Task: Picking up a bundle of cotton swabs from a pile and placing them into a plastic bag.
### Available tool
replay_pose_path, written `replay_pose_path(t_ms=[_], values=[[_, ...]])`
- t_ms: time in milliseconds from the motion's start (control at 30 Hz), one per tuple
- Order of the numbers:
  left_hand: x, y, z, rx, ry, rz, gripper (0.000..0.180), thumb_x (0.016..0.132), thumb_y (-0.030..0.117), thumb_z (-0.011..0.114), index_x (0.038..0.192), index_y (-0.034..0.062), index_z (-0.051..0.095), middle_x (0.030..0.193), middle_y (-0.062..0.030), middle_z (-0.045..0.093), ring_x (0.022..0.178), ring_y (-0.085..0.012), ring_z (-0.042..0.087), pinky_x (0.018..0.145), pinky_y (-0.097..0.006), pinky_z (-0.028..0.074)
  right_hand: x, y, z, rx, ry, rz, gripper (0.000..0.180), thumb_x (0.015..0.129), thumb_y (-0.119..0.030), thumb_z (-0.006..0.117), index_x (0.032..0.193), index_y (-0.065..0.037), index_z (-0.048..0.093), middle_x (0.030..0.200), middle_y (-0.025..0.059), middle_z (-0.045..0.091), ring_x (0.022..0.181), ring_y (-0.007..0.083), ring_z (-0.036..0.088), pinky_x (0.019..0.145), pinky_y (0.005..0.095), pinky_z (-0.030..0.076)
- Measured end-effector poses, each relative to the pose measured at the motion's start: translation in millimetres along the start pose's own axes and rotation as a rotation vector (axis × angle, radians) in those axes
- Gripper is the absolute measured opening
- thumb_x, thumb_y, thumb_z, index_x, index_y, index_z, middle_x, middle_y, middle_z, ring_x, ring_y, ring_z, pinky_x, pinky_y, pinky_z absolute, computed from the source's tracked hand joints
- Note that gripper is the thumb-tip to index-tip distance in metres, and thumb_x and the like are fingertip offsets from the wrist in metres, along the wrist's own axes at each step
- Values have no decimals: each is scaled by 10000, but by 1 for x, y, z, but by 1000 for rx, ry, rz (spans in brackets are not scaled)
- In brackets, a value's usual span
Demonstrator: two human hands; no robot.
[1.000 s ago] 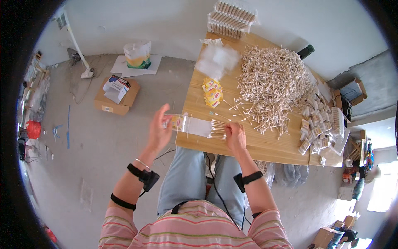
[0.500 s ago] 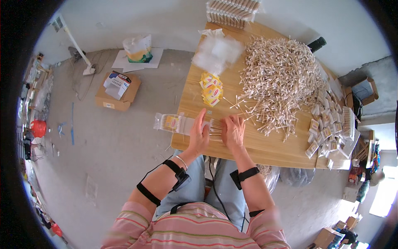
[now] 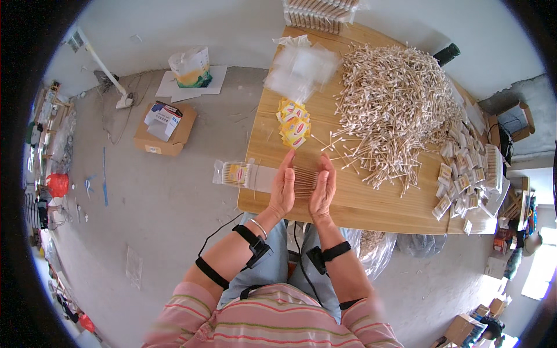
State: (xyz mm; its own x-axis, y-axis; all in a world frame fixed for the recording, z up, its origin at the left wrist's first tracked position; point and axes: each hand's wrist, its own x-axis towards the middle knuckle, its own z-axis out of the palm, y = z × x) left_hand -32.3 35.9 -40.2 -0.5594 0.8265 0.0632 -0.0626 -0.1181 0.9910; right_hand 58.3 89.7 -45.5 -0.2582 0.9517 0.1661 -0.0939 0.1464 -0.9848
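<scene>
A row of loose cotton swabs (image 3: 304, 182) lies on the wooden table between my two hands, its sticks running from palm to palm. My left hand (image 3: 282, 188) stands on edge at the swabs' left ends, fingers stretched out. Facing it, my right hand (image 3: 322, 188) is upright at the right ends, its fingers also straight. Left of my left hand, a flat translucent sheet or bag (image 3: 263, 179) reaches toward a clear packet of swabs (image 3: 237, 173) with a yellow card, which overhangs the table's left edge. Yellow cards (image 3: 295, 124) lie fanned just beyond my hands.
A big heap of cotton swabs (image 3: 389, 110) covers the table's right half. Clear plastic bags (image 3: 303, 71) lie behind the cards. Filled packets (image 3: 461, 171) are piled at the right, and bundled swabs (image 3: 319, 14) stand at the back. A cardboard box (image 3: 165, 136) sits on the floor.
My right hand has gone from fingers bent over the swabs to standing straight at their right ends. The swabs are gathered closer together between both hands.
</scene>
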Motion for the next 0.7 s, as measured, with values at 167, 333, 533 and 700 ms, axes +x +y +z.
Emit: replay_pose_path(t_ms=[167, 333, 533, 700], values=[[2, 3, 2, -208, 4, -52, 683, 1013, 493, 354, 1438, -40, 325, 1473, -170, 377, 1382, -250, 332, 1139, -350, 249, -1, -7, -18, -138, -60, -48, 512, 950, -190, 562, 1372, 22, 366, 1468, 204, 355, 1372, 311, 329, 1135, 407, 262], [8, 3, -12, -312, -1, -132, 708, 998, 534, 350, 1458, -2, 303, 1494, -139, 343, 1407, -247, 286, 1162, -371, 205, -8, -40, -27, -773, -430, -330, 841, 736, -196, 741, 1415, 19, 295, 1477, 251, 293, 1390, 431, 257, 1140, 503, 254], [9, 10, -10, -252, -21, -106, 720, 999, 540, 350, 1431, -35, 345, 1467, -158, 385, 1373, -246, 334, 1140, -364, 244, -8, -24, -27, -799, -422, -236, 836, 736, -169, 737, 1413, 24, 287, 1469, 267, 285, 1388, 443, 248, 1135, 515, 265], [6, 14, -11, -200, -29, -90, 730, 998, 545, 347, 1431, -43, 345, 1462, -154, 395, 1367, -245, 342, 1134, -357, 252, -7, -17, -20, -426, -147, -139, 575, 842, 18, 543, 1382, 28, 347, 1456, 267, 333, 1375, 414, 309, 1139, 457, 252]])
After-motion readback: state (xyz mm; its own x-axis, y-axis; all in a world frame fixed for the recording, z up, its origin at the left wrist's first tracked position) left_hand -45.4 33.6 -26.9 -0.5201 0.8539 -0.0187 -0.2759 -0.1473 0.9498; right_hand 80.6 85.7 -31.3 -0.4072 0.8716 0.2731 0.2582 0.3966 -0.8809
